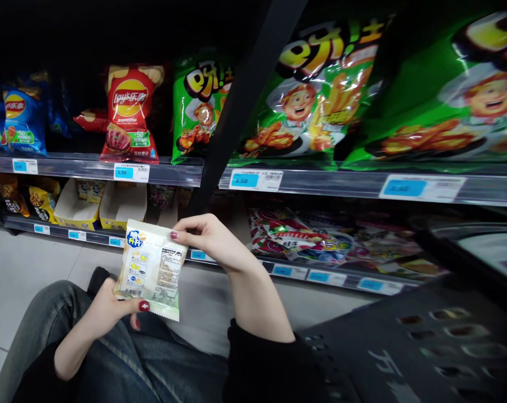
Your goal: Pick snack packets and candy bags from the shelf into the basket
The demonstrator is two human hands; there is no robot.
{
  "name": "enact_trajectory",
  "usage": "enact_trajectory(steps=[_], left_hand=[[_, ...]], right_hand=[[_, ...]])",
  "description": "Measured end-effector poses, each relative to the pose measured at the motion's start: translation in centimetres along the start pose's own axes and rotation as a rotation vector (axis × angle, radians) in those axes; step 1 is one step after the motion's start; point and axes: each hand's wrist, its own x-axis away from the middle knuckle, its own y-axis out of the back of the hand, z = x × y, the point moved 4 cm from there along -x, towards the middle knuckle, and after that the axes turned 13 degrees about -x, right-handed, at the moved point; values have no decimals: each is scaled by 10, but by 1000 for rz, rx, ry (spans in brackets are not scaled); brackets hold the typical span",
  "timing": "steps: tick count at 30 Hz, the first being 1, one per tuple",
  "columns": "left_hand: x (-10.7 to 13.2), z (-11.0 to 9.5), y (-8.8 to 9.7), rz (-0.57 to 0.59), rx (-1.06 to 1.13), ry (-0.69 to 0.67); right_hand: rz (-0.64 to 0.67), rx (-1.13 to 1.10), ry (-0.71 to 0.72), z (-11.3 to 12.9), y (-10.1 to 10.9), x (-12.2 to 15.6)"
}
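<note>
A small pale snack bag (151, 268), its printed back toward me, is held in front of the lower shelf. My left hand (112, 302) grips its bottom left corner, thumb across the front. At the upper right corner, my right hand (203, 238) pinches the bag's edge between thumb and fingers. Just behind the bag, two open cardboard display boxes stand on the bottom shelf. The left box (66, 207) has a few small packets at its back; the right box (114, 204) shows a bare white inside.
Above, the shelf carries a red Lay's bag (129, 112), blue chip bags (24, 120) and large green snack bags (303, 101). Colourful candy packets (295, 238) lie on the lower right shelf. A dark plastic basket (404, 341) stands close at my right.
</note>
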Motion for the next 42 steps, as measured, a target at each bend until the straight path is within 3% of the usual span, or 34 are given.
enact_trajectory(steps=[42], left_hand=[[-3,4,-2,17,-37,-11]], right_hand=[[36,-64,-12,3,-1,4]])
